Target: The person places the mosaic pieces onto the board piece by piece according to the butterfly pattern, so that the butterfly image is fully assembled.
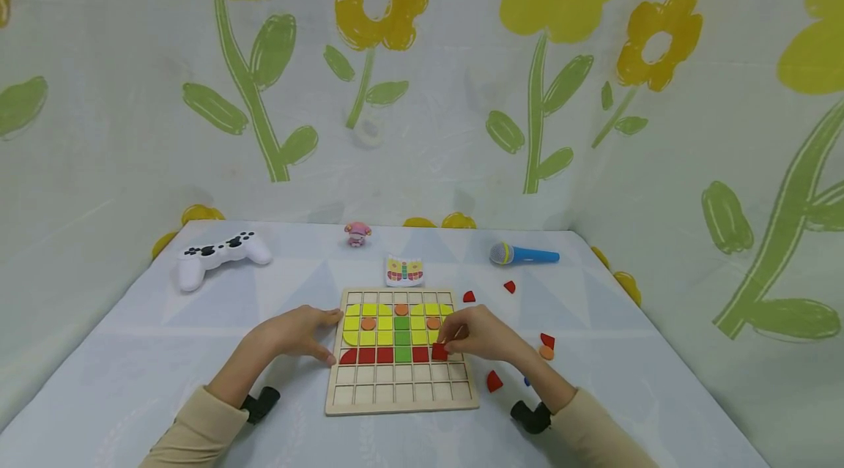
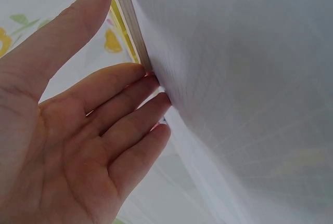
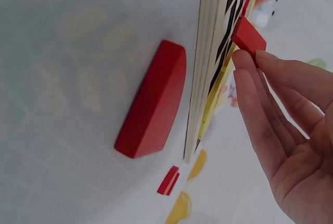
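A wooden grid board point(image 1: 402, 395) lies on the table, partly filled with yellow, green, orange and red tiles. My right hand point(image 1: 480, 333) pinches a red square tile point(image 3: 248, 36) between thumb and fingers over the right end of the red row. In the right wrist view the tile is tilted above the grid. My left hand point(image 1: 298, 332) touches the board's left edge, thumb and fingers spread along it; the left wrist view shows the fingers point(image 2: 136, 122) nearly straight against the wooden side. A pattern card point(image 1: 404, 272) with a butterfly picture stands behind the board.
Loose red pieces point(image 1: 494, 381) and an orange disc point(image 1: 546, 352) lie right of the board. A white game controller point(image 1: 220, 255) sits at the back left, a pink figurine point(image 1: 357, 234) at the back middle, and a blue toy microphone point(image 1: 527, 255) at the back right.
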`<move>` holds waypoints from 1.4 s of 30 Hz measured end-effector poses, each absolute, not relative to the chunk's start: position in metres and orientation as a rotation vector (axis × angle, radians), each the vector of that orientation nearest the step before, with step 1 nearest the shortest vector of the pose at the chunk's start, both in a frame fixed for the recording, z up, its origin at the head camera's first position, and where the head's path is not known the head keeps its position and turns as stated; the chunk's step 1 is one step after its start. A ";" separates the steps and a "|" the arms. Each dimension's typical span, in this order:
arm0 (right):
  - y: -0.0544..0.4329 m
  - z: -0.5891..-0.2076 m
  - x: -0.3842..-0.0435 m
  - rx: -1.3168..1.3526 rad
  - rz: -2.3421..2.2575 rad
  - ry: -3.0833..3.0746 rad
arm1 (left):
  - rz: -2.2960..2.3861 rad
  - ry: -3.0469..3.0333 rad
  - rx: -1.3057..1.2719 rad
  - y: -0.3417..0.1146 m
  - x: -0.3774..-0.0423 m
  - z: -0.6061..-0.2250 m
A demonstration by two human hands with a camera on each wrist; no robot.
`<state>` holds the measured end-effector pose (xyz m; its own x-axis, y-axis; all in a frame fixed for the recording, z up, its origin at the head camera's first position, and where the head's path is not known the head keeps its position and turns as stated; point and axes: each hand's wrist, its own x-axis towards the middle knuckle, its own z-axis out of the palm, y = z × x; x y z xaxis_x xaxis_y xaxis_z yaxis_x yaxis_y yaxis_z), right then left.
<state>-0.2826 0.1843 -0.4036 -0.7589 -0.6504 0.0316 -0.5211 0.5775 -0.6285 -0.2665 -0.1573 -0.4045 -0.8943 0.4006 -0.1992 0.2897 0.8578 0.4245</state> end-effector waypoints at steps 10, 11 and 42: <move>0.179 -0.405 -0.284 -0.917 -0.893 2.641 | 0.569 2.747 0.526 -0.157 -0.266 -0.403; 0.180 -0.405 -0.283 -0.914 -0.881 2.646 | 0.569 2.747 0.522 -0.157 -0.265 -0.403; 0.248 -0.400 -0.264 -1.054 -0.758 2.441 | 0.581 2.745 0.558 -0.156 -0.264 -0.400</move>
<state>-0.2639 0.2478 -0.3998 -0.6492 -0.7506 -0.1230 -0.5490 0.5744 -0.6072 -0.2638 -0.1564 -0.4004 -0.8860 0.4236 -0.1884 0.3110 0.8445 0.4360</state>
